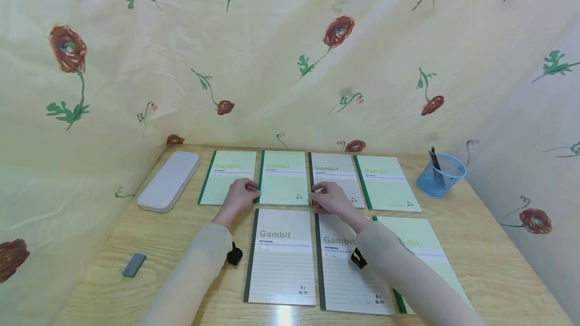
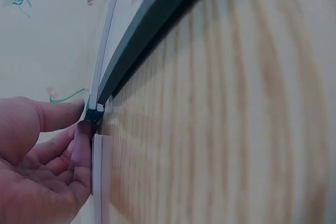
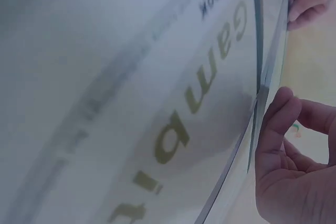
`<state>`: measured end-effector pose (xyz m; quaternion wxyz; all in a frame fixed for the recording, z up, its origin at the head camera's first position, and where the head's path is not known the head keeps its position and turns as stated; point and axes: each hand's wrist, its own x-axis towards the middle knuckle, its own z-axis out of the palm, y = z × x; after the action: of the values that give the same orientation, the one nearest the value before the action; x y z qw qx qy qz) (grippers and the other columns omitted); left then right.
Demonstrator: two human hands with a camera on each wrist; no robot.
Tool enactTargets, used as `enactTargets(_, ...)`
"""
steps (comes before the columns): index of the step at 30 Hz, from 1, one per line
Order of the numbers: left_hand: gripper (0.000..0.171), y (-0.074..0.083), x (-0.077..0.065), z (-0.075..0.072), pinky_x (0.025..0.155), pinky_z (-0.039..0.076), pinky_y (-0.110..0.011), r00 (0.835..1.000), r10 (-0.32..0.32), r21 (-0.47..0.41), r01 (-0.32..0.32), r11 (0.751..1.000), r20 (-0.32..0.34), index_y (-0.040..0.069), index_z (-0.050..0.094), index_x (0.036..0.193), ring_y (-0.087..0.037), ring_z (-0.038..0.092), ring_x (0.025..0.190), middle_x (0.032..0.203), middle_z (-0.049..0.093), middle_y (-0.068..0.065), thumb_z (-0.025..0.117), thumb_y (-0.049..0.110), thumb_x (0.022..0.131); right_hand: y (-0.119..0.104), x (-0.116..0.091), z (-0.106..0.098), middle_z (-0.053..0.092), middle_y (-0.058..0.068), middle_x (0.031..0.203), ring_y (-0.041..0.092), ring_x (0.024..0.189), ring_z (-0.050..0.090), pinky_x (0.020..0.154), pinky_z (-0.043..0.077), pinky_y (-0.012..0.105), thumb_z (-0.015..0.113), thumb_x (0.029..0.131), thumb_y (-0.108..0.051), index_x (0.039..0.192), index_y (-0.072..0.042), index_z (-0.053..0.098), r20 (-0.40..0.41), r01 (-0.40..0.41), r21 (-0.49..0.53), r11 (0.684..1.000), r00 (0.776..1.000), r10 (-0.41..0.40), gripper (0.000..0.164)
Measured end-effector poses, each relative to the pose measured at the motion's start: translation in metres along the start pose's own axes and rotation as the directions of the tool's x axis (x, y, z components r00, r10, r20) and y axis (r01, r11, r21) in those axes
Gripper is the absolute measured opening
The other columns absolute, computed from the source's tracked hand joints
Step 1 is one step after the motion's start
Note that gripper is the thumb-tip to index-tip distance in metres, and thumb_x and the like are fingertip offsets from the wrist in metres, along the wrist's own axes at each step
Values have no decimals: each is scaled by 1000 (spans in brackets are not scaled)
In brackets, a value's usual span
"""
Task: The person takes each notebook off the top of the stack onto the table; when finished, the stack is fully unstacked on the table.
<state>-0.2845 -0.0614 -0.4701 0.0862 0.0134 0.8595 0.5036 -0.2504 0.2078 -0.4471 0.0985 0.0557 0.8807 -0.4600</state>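
Observation:
Second from the left in the back row lies a pale green notebook [image 1: 283, 180] with a dark green spine, between both hands. At its left edge, my left hand [image 1: 242, 192] pinches the green spine near the bottom corner; the left wrist view shows the thumb [image 2: 63, 115] and curled fingers at that corner. My right hand [image 1: 331, 197] has its fingertips at the notebook's right edge, with thumb and forefinger together in the right wrist view. That hand overlaps a white notebook [image 1: 333, 165] with a dark grey spine. The notebooks lie flat on the wooden table [image 1: 181, 245].
Other notebooks flank the back row, and a front row holds a white notebook [image 1: 281, 270], another white one [image 1: 349, 291] and a green one [image 1: 435, 260] partly under the right sleeve. A white case [image 1: 168, 180], small grey block [image 1: 134, 265] and blue pen cup [image 1: 437, 182] stand around.

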Motion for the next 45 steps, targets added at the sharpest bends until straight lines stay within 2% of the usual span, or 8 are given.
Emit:
enactTargets(4, 24, 3, 2, -1, 71, 52, -32, 1000, -20, 7, 20, 1000, 1, -1, 66, 113, -23, 61, 85, 102, 65, -13, 70, 13, 94, -1, 12, 0, 67, 13, 90, 20, 69, 64, 61, 54, 28, 62, 97, -19, 123, 3, 61, 2, 21, -17, 1000, 1000, -21, 34)
enactTargets(11, 35, 9, 4, 3, 75, 53, -36, 999, 0, 120, 4, 993, -35, -3, 67, 111, -23, 62, 81, 98, 68, -12, 76, 23, 90, 0, 23, -1, 67, 13, 95, 18, 71, 64, 63, 54, 27, 62, 97, -16, 128, 4, 60, 64, 44, -17, 999, 997, -43, 36)
enactTargets(18, 35, 14, 5, 9, 63, 45, -33, 997, 13, 254, 7, 967, -76, 0, 68, 95, -21, 54, 69, 80, 64, -7, 82, 31, 84, 4, 25, 2, 64, 12, 93, 17, 68, 64, 61, 53, 25, 62, 96, -10, 131, 4, 58, 77, 78, -38, 996, 994, -75, 38)
enactTargets(22, 32, 15, 5, 10, 59, 41, -32, 996, -5, 273, 29, 962, -88, 2, 68, 87, -19, 50, 63, 73, 61, -6, 83, 30, 83, 5, 25, 3, 63, 11, 88, 16, 66, 63, 60, 53, 25, 64, 95, -8, 130, 4, 59, 71, 80, -34, 996, 995, -77, 38)
enactTargets(27, 37, 14, 5, 9, 65, 48, -36, 996, -22, 243, 42, 969, -83, -2, 69, 101, -22, 57, 71, 88, 66, -10, 82, 28, 84, 7, 24, 4, 66, 11, 90, 17, 68, 66, 63, 55, 27, 66, 95, -9, 130, 2, 60, 67, 64, -6, 998, 996, -64, 38)
enactTargets(31, 42, 15, 5, 4, 76, 52, -40, 996, -70, 171, 78, 982, -54, -4, 65, 110, -26, 62, 84, 102, 66, -15, 81, 25, 85, 7, 25, 6, 68, 11, 88, 17, 67, 66, 62, 55, 27, 68, 94, -9, 131, 1, 60, 56, 63, -3, 998, 997, -62, 39)
enactTargets(35, 38, 16, 4, 0, 78, 53, -40, 993, -104, 91, 108, 990, -48, -4, 63, 108, -27, 61, 89, 104, 65, -16, 80, 21, 85, 5, 23, 7, 68, 10, 88, 17, 67, 66, 62, 54, 27, 69, 92, -10, 132, 2, 60, 52, 64, -30, 997, 997, -63, 42)
enactTargets(45, 36, 14, 5, 3, 83, 52, -40, 994, -48, -11, 47, 999, -102, -5, 65, 117, -28, 62, 96, 107, 67, -17, 76, 12, 87, 6, 22, 6, 66, 9, 88, 18, 69, 64, 61, 53, 25, 75, 89, -12, 133, 0, 60, 61, 46, -51, 998, 997, -43, 48)
